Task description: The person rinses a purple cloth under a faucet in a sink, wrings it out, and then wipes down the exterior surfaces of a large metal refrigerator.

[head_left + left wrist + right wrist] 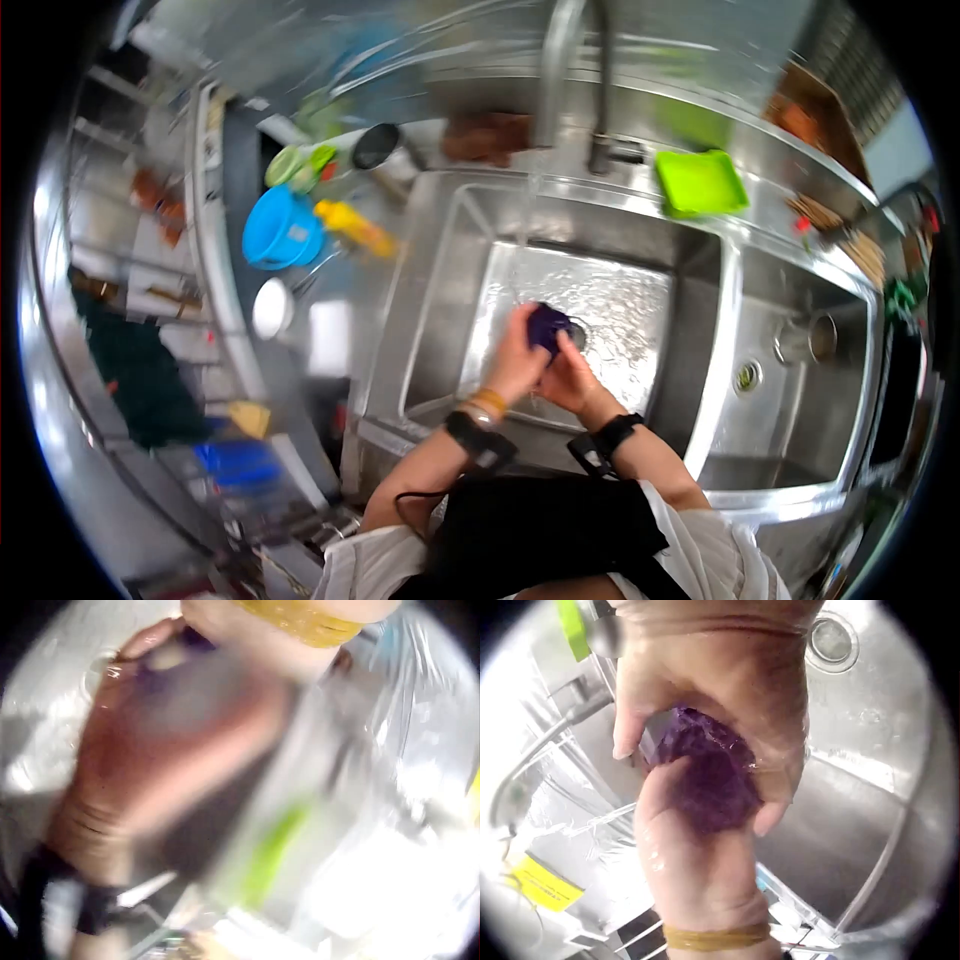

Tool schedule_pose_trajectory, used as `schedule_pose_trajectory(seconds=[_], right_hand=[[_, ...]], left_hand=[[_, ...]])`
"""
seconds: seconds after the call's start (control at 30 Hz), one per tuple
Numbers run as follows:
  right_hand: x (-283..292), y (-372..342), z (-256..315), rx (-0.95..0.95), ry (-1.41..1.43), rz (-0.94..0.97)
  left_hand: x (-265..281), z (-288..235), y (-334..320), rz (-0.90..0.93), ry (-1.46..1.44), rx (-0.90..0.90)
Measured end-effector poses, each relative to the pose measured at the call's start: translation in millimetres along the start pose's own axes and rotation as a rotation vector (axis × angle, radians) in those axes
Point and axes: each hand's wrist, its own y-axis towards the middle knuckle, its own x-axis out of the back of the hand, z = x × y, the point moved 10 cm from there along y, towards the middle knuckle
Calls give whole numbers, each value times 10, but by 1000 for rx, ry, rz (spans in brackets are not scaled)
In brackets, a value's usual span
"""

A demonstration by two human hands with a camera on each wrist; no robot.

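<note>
Over the left basin of a steel sink (pixel 685 300), both hands are on a wet, bunched-up purple cloth (pixel 712 776). My left hand (pixel 513 358), with a yellow band at its wrist, grips the cloth from the left, its thumb lying across it in the right wrist view. From the other side my right hand (pixel 720 667) curls its fingers round the cloth's edge. Palms and fingers hide part of it. Rippling water covers the basin floor, and the skin glistens wet. In the left wrist view the right hand is blurred and covers most of the cloth.
A tall faucet (pixel 600 150) stands behind the basin, with a bright green tray (pixel 700 183) to its right. The right basin holds a metal cup (pixel 822 338) near its drain (pixel 747 376). On the left counter are a blue bucket (pixel 283 230) and a yellow bottle (pixel 355 228).
</note>
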Motion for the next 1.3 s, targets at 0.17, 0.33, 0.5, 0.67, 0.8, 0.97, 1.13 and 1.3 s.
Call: schedule_pose_trajectory(seconds=[0.17,0.33,0.5,0.67,0.8,0.97,1.13,1.3], right_hand=[[262,27,-21,39,69,-214],[68,-215,51,-194,-303,-197],[-365,-489,-212,-722,-757,112],[-419,-556,-215,-857,-898,-9],[77,-16,45,-388,-1701,-93],[95,110,-106,-254,-2496,-43],[-64,-97,-133,81,-2515,140],[190,-433,-84,-511,-967,-281]], left_hand=[[-77,-548,-489,73,458,-261],[311,-831,-664,194,581,-528],[264,-1056,-756,405,686,-883],[107,-807,-620,536,725,-708],[-96,-60,-442,439,813,-435],[-352,872,-606,670,424,239],[-380,948,-934,716,-277,634],[412,-570,-751,248,662,-372]])
